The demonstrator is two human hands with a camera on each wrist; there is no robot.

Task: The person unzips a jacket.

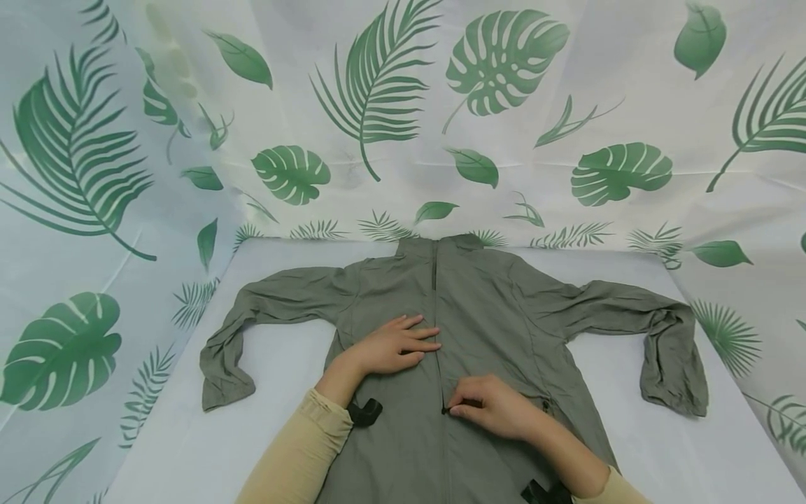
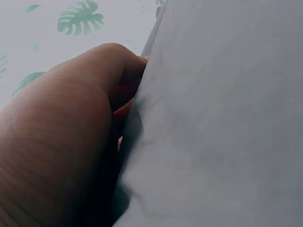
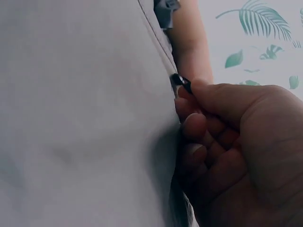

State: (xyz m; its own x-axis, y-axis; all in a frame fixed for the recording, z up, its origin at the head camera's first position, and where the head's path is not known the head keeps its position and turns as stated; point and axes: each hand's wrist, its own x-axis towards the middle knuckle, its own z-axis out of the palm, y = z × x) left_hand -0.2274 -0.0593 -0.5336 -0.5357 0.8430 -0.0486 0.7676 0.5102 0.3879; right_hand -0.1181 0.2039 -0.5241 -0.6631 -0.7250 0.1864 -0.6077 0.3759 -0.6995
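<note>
A grey-green zip jacket (image 1: 485,315) lies spread front up, its collar at the far side and both sleeves out to the sides. My right hand (image 1: 494,406) pinches the dark zipper pull (image 1: 445,411) between thumb and finger, partway down the front. In the right wrist view, the black zipper pull (image 3: 182,82) sits at the tip of the thumb, with the other fingers curled beneath. My left hand (image 1: 393,344) rests on the jacket's chest, fingers straight and touching the zip line. Jacket fabric (image 2: 213,118) hides most of those fingers in the left wrist view.
A white table (image 1: 667,462) bears the jacket. Its left sleeve (image 1: 227,364) and right sleeve (image 1: 674,357) bend toward the near side. Behind and to the sides hangs a white curtain (image 1: 403,196) with green leaf prints. A black strap piece (image 1: 365,413) is at my left wrist.
</note>
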